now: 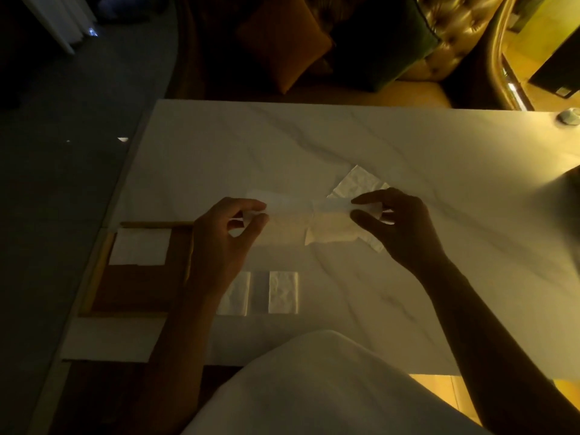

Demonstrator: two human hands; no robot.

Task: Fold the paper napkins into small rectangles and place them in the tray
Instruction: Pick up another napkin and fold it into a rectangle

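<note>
Desk (pixel 345 136) top: white marble-look stone, smooth, faint grey veins, low sheen. Held napkin (pixel 301 221) is thin matt paper, slightly see-through; folded napkins (pixel 283 291) on the desk show a crinkled embossed surface, while the napkin sheet (pixel 139 246) looks flatter and smoother. Tray (pixel 94 277): brown matt wood with a paler wood rim; sofa (pixel 455 32) is glossy tufted leather-look, cushion (pixel 282 42) matt cloth.

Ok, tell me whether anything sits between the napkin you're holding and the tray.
Nothing visible does. The left hand and right hand pinch the napkin over the table; the tray lies just left of the left hand, its near part bare. Two folded napkins lie nearer the person, off that path.
</note>
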